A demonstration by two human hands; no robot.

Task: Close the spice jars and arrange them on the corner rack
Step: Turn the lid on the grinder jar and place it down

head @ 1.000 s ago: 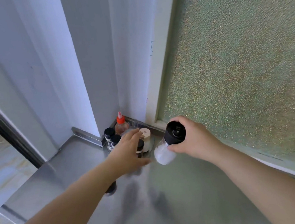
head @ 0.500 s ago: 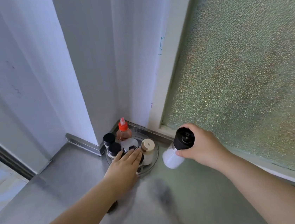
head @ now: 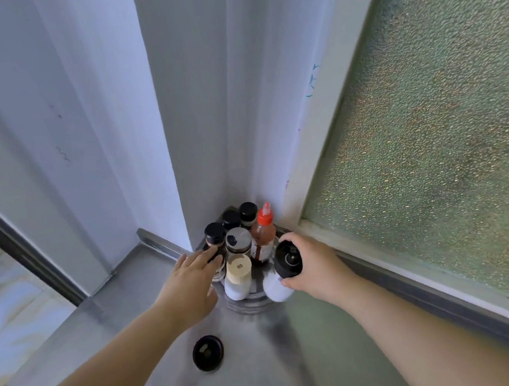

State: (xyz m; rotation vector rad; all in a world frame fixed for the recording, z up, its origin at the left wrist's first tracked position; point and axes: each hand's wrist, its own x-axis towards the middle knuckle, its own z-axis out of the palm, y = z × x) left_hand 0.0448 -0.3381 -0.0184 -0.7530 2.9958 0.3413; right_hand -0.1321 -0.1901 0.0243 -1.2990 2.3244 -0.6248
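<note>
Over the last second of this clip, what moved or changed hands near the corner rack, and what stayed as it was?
The right hand carried the white jar with the black cap in toward the rack, now at its right edge. The left hand stayed open at the rack's left side, fingertips by a black-capped jar. A loose black lid, earlier mostly hidden under the left arm, now shows on the counter. The right hand's grip is unchanged.

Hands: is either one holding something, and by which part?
The right hand holds a white jar by its black cap, fingers wrapped around the top. The left hand grips nothing; its fingers rest open against the jars on the rack.
</note>
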